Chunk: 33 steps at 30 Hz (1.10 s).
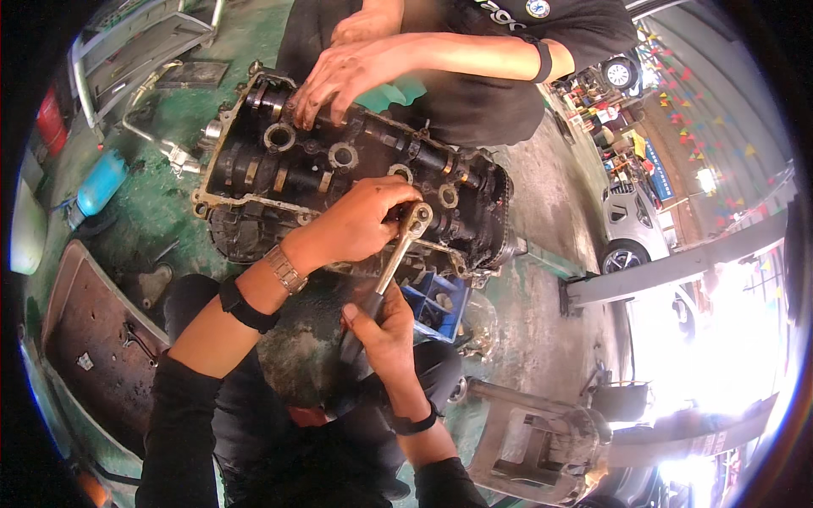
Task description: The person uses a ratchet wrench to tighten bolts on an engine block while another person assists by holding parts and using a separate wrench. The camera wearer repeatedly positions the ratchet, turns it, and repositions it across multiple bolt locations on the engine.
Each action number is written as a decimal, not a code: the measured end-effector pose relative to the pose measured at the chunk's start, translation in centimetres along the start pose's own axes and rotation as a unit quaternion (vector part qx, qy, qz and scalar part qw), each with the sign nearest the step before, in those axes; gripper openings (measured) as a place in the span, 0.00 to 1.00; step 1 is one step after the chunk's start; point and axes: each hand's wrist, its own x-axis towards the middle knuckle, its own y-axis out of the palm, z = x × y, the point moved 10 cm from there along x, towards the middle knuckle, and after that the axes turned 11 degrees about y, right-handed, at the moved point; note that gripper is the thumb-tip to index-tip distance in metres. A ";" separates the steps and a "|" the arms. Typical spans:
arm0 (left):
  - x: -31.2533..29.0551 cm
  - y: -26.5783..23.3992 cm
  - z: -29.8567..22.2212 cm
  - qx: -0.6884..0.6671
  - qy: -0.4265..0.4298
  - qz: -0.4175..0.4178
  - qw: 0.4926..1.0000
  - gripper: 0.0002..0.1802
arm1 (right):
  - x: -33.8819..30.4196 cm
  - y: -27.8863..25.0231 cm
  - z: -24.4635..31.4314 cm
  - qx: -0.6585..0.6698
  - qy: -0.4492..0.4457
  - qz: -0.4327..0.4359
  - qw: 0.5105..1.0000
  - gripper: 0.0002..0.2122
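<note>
A ratchet wrench (396, 261) reaches up from my lap to the near right part of an oily engine (309, 175), whose camshafts lie bare. My right hand (385, 330) is wrapped round the ratchet's dark handle. Beside the ratchet's head, my left hand (362, 218) rests over the engine with curled fingers. Those fingertips are partly hidden behind the head, so what they grip cannot be made out. Across the engine, a co-worker's hand (339, 80) reaches down to the far left camshaft.
On the left lies a brown metal tray (102, 317) with small tools in it. A blue parts bin (449, 306) stands close by the engine's near side. A blue bottle (102, 182) and a bent metal pipe (140, 127) are on the green floor. A metal casting (533, 444) sits lower right.
</note>
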 end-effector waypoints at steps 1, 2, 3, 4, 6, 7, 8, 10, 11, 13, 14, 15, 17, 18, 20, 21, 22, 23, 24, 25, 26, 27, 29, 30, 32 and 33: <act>0.0 0.0 -0.1 0.000 0.004 -0.004 1.000 0.14 | 0.0 -0.1 -0.1 0.003 0.002 0.000 1.000 0.13; 0.0 -0.1 -0.1 0.000 0.007 -0.007 1.000 0.14 | -0.1 -0.1 -0.1 0.012 0.002 0.005 1.000 0.13; 0.0 -0.1 -0.1 0.000 0.010 -0.011 1.000 0.14 | -0.1 -0.2 -0.2 0.006 0.010 0.000 1.000 0.13; 0.0 -0.1 -0.1 0.001 0.013 -0.011 1.000 0.14 | -0.1 -0.3 -0.4 0.006 0.015 0.000 1.000 0.13; 0.0 -0.1 0.0 0.004 0.016 -0.012 1.000 0.14 | -0.1 -0.3 -0.4 0.006 0.011 0.000 1.000 0.14; 0.0 -0.1 -0.1 0.005 0.019 -0.012 1.000 0.14 | -0.1 -0.3 -0.2 0.006 0.003 0.001 1.000 0.14; 0.0 -0.1 -0.1 0.007 0.022 -0.012 1.000 0.14 | 0.0 -0.2 -0.1 0.006 -0.005 0.002 1.000 0.14; -0.1 0.1 0.2 0.004 0.010 -0.001 1.000 0.15 | 0.1 0.0 -0.1 -0.003 -0.010 0.005 1.000 0.14; -0.2 0.2 0.4 0.000 -0.004 0.010 1.000 0.15 | 0.1 0.1 0.0 -0.008 -0.013 0.006 1.000 0.14; -0.3 0.3 0.6 -0.005 -0.020 0.019 1.000 0.16 | 0.1 0.2 -0.2 0.023 0.006 0.012 1.000 0.14; -0.3 0.3 0.6 -0.005 -0.023 0.018 1.000 0.16 | 0.1 0.3 -0.3 0.038 0.015 0.015 0.999 0.15; -0.3 0.3 0.6 -0.005 -0.026 0.016 1.000 0.16 | 0.1 0.3 -0.2 0.035 0.013 0.016 0.999 0.15; -0.2 0.2 0.4 0.001 -0.017 0.010 1.000 0.15 | 0.2 0.5 0.2 0.036 0.002 0.020 0.999 0.15; -0.2 0.1 0.3 0.004 -0.013 0.006 1.000 0.15 | 0.2 0.7 0.3 0.033 0.002 0.020 0.999 0.15; -0.2 0.1 0.3 -0.003 -0.014 0.006 1.000 0.15 | 0.3 0.9 0.4 0.038 -0.001 0.017 0.999 0.14; -0.2 0.1 0.3 -0.006 -0.015 0.005 1.000 0.14 | 0.2 1.0 0.6 0.034 -0.014 0.018 0.999 0.14; -0.2 0.1 0.3 -0.004 -0.016 0.004 1.000 0.14 | 0.2 1.1 0.7 0.028 -0.018 0.012 0.999 0.13; -0.2 0.2 0.3 -0.002 -0.017 0.003 1.000 0.14 | 0.2 1.1 0.8 0.025 -0.022 0.011 0.999 0.13; -0.3 0.1 0.3 0.001 -0.016 0.001 1.000 0.14 | 0.2 1.1 0.7 0.016 -0.019 0.008 1.000 0.13; -0.3 0.1 0.3 0.000 -0.014 -0.001 1.000 0.13 | 0.2 1.1 0.7 0.010 -0.017 0.007 1.000 0.12; -0.3 0.1 0.2 0.000 -0.010 -0.003 1.000 0.13 | 0.2 1.1 0.8 0.009 -0.017 0.008 1.000 0.12; -0.2 0.2 0.2 -0.001 -0.005 -0.005 1.000 0.13 | 0.2 1.1 0.9 0.003 -0.017 0.010 1.000 0.12; -0.2 0.2 0.1 0.009 -0.001 -0.010 1.000 0.13 | 0.1 1.1 0.9 0.004 -0.013 0.011 1.000 0.12; -0.2 0.1 0.1 0.014 0.001 -0.012 1.000 0.13 | 0.1 1.1 1.1 0.003 -0.017 0.013 1.000 0.12; -0.3 0.2 0.1 0.014 -0.001 -0.008 1.000 0.14 | 0.0 1.1 1.2 0.007 -0.016 0.014 1.000 0.12; -0.3 0.2 0.0 0.013 0.002 -0.011 1.000 0.14 | 0.0 1.1 1.2 0.002 -0.013 0.011 1.000 0.12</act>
